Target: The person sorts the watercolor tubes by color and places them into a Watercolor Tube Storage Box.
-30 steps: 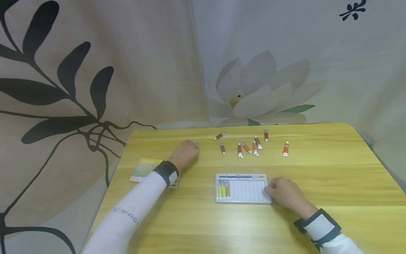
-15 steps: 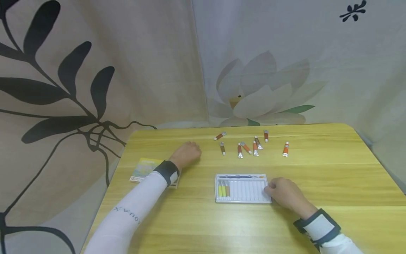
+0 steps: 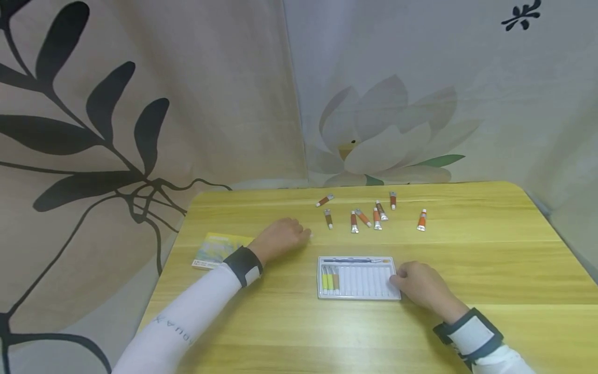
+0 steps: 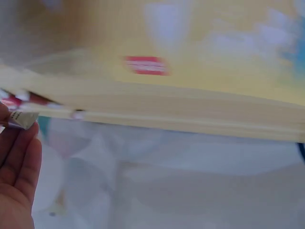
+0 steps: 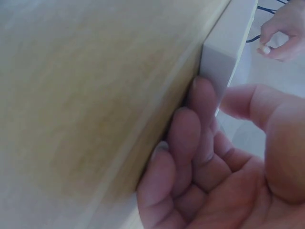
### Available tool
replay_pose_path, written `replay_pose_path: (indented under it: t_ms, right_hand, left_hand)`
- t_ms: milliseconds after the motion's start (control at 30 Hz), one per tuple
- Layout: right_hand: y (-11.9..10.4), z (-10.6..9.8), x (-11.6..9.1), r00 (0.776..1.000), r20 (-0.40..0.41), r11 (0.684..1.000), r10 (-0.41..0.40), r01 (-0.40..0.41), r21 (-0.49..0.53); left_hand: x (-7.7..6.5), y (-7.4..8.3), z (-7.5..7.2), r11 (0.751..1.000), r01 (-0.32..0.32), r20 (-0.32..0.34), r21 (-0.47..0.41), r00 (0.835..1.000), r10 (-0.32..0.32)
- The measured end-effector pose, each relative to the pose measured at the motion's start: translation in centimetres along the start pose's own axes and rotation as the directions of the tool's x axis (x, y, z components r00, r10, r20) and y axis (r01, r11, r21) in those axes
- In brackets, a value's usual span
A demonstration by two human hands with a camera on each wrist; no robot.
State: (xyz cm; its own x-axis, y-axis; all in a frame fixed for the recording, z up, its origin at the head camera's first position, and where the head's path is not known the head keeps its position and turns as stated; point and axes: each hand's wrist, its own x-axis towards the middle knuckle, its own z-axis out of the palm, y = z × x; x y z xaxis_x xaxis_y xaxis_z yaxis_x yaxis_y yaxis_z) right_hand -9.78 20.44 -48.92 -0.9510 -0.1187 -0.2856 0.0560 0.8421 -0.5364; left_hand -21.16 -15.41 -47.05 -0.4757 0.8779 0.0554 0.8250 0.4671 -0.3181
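My left hand [image 3: 282,238] is above the table, left of a white plastic tray [image 3: 369,282]. It pinches a small paint tube [image 4: 23,120], whose crimped silvery end shows in the left wrist view; most of the tube is hidden by the fingers. My right hand [image 3: 424,286] holds the tray's right edge, thumb on top and the other fingers against its side, as the right wrist view shows. In the tray's left slots lie a few yellow and tan paint tubes [image 3: 329,281]. A thin paintbrush [image 3: 355,261] lies along its far side.
Several red, orange and brown paint tubes [image 3: 377,218] are scattered behind the tray on the wooden table [image 3: 490,249]. One orange tube [image 3: 422,220] lies apart at the right. A yellow box [image 3: 219,249] sits at the left, partly behind the left forearm. A printed curtain [image 3: 233,104] hangs beyond.
My left hand has moved right and a little nearer, from the table's far left part toward the tray. The right hand and the tray have stayed put.
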Motion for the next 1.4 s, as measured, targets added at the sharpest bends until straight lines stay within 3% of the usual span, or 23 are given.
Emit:
replay_pose_path:
  t_ms: [233,400,633,833,1133,1267,1400]
  right_hand:
    - [0.0,-0.2,-0.1,1.000,-0.002,1.000,-0.007,0.007,-0.003]
    - [0.0,-0.2,-0.1,1.000,0.001,1.000,-0.006,0.006,-0.006]
    - [0.0,-0.2,-0.1,1.000,-0.003,1.000,-0.015,0.015,-0.009]
    - [0.0,-0.1,-0.1,1.000,-0.004,1.000,-0.008,0.008,-0.006]
    - [0.1,-0.1,-0.1,1.000,-0.003,1.000,-0.005,0.005,-0.002]
    - [0.0,-0.1,-0.2,1.000,-0.002,1.000,-0.005,0.005,0.000]
    - [0.0,-0.1,-0.2,1.000,-0.004,1.000,-0.009,0.009,-0.003]
  left_hand:
    - [0.9,3.9,-2.2,0.985,-0.168,-0.092,0.047,0.981,0.171]
    - [1.6,6.2,-3.2,0.964,-0.251,-0.078,0.084,0.963,0.257]
    - [2.7,8.1,-3.6,0.925,-0.331,-0.022,0.185,0.940,0.340]
    - [3.1,9.3,-3.5,0.902,-0.368,0.024,0.225,0.928,0.372]
    - [3.0,9.9,-3.1,0.903,-0.370,0.055,0.219,0.929,0.367]
    - [3.0,10.0,-3.0,0.911,-0.358,0.055,0.205,0.933,0.355]
    - [2.5,10.2,-2.9,0.937,-0.325,0.041,0.125,0.946,0.323]
